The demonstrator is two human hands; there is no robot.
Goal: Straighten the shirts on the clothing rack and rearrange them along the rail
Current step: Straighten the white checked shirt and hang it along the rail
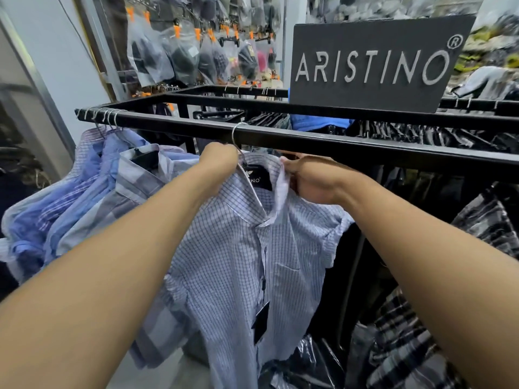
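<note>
- The checked shirt (238, 248) hangs by its hanger hook (237, 137) from the black rail (337, 141), alone in a gap between the blue shirts (84, 192) bunched at the left end and the dark shirts (449, 332) on the right.
- The left hand (220, 160) has its fingers closed on the hanger neck just under the hook; the right hand (309, 181) pinches the collar's right side.
- The rail runs left to right, so any slide goes sideways; the left hand sits nearer the hook.
- Behind stand a brand sign (373, 63) and bagged goods (196, 51) hung on a wall.
</note>
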